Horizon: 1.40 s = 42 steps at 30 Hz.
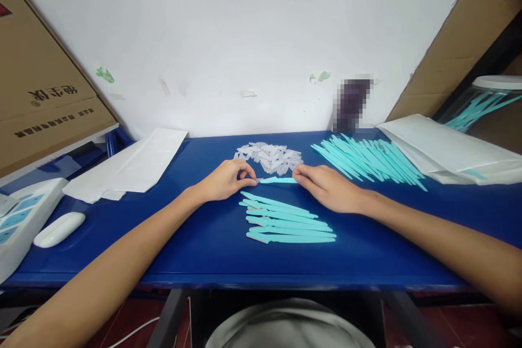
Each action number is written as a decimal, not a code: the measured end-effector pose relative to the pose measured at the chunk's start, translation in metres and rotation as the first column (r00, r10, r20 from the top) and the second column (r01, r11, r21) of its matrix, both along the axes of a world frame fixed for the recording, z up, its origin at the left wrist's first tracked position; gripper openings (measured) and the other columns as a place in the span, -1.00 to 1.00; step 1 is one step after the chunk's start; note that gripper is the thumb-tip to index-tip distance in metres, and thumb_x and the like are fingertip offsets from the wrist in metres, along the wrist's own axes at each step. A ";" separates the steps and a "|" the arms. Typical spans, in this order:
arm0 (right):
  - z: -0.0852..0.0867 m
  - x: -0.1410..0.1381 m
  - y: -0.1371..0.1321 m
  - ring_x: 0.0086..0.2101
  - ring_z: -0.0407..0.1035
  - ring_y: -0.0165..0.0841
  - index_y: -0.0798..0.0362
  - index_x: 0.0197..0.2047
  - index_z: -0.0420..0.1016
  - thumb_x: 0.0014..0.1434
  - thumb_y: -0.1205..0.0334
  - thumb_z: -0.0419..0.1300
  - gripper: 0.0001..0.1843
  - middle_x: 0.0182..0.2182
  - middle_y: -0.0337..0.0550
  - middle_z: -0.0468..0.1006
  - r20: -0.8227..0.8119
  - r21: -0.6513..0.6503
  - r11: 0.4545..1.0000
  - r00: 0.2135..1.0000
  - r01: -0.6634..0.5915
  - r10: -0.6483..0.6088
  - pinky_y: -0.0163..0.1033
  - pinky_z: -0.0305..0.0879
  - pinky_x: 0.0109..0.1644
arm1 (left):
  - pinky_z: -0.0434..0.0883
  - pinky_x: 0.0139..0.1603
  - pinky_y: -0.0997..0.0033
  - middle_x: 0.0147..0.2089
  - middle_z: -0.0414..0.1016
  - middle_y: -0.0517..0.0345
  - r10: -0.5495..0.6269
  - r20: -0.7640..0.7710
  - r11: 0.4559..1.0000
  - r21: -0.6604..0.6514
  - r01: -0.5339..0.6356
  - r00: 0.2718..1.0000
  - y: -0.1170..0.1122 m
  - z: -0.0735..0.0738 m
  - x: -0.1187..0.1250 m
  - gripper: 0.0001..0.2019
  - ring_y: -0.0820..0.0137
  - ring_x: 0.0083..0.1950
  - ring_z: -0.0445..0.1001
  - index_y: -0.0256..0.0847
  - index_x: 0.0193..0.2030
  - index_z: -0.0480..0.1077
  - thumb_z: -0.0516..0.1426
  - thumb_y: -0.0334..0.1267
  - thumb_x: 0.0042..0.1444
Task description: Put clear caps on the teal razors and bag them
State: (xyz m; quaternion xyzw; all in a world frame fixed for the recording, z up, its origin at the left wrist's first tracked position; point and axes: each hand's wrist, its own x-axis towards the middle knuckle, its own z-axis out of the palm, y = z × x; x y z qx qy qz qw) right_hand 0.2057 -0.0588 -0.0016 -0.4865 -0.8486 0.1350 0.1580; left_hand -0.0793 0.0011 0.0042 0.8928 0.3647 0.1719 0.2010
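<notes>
My right hand [322, 185] pinches the handle end of a turquoise eyebrow razor [281, 180] above the blue table. At the razor's other end, the fingers of my left hand [228, 179] are closed on a small clear blade cap [258, 180]. Whether the cap touches the blade is too small to tell. Just behind lies a heap of translucent blade caps [273, 156]. Several turquoise razors [291, 223] lie in a rough row in front of my hands, blade ends to the left. A larger pile of razors [367, 157] is beyond my right hand.
White packaging sheets [142, 160] lie at the left, near a white oval case [59, 229] and a white tray with blue inserts [24, 212]. At the right are a white bag [452, 144] and a clear jar [485, 103] holding turquoise sticks. Cardboard [49, 65] flanks the blue table [196, 255].
</notes>
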 end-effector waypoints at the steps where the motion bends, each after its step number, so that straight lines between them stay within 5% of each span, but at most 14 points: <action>1: 0.000 -0.001 0.000 -0.42 0.34 -0.31 -0.01 -0.23 0.29 0.47 0.06 -0.17 -0.67 -0.40 -0.19 0.47 -0.014 -0.004 1.000 1.000 0.003 -0.003 -0.24 0.10 -0.32 | 0.21 -0.36 0.44 -0.47 0.18 0.27 -0.004 -0.001 1.000 -0.009 0.004 1.000 0.000 0.000 0.000 -0.76 0.44 -0.42 0.26 -0.20 -0.24 0.54 0.23 -0.05 0.21; 11: 0.002 -0.007 -0.005 -0.52 0.18 -0.36 0.00 -0.11 0.33 0.40 0.13 -0.04 -0.81 -0.57 -0.34 0.31 -0.106 0.039 0.998 0.993 -0.050 0.054 -0.26 0.01 -0.36 | 0.08 -0.43 0.45 -0.54 -0.04 0.35 0.000 0.097 0.995 -0.097 0.009 0.995 -0.007 0.000 0.008 -0.73 0.50 -0.50 0.01 -0.22 -0.29 0.51 0.25 -0.02 0.18; 20: -0.005 -0.011 -0.005 -0.37 0.30 -0.32 0.01 -0.06 0.33 0.40 0.21 -0.04 -0.83 -0.31 -0.17 0.48 -0.144 0.138 0.983 0.979 -0.124 0.144 -0.23 0.14 -0.27 | 0.07 -0.42 0.43 -0.56 -0.07 0.35 0.001 0.175 0.997 -0.075 0.012 0.985 -0.008 -0.001 0.017 -0.77 0.49 -0.49 0.00 -0.21 -0.30 0.55 0.26 -0.08 0.17; 25: -0.007 -0.010 -0.005 -0.24 0.36 -0.27 0.03 -0.06 0.42 0.39 0.19 0.01 -0.80 -0.19 -0.08 0.50 -0.085 0.127 0.979 0.982 -0.158 0.170 -0.19 0.22 -0.18 | 0.10 -0.41 0.44 -0.56 0.09 0.31 -0.038 0.084 0.998 -0.047 0.042 0.996 -0.002 0.002 0.011 -0.71 0.49 -0.49 0.08 -0.21 -0.30 0.57 0.23 0.00 0.19; 33: 0.005 -0.005 -0.015 -0.32 0.35 -0.34 0.01 -0.05 0.54 0.39 0.07 0.07 -0.71 -0.20 -0.09 0.47 -0.040 0.066 0.959 0.960 -0.276 0.279 -0.22 0.23 -0.25 | 0.15 -0.43 0.43 -0.62 0.34 0.24 0.317 -0.040 0.942 0.128 -0.309 0.948 0.015 0.010 -0.023 -0.62 0.45 -0.55 0.25 -0.24 -0.36 0.53 0.11 0.03 0.24; 42: 0.005 -0.003 -0.012 -0.37 0.36 -0.36 0.02 -0.05 0.64 0.37 0.09 0.12 -0.69 -0.28 -0.10 0.48 -0.037 0.008 0.953 0.952 -0.304 0.304 -0.23 0.23 -0.29 | 0.19 -0.38 0.41 -0.54 0.48 0.19 0.321 -0.134 0.936 0.196 -0.293 0.937 0.018 0.006 -0.026 -0.64 0.40 -0.52 0.37 -0.23 -0.17 0.61 0.05 -0.06 0.29</action>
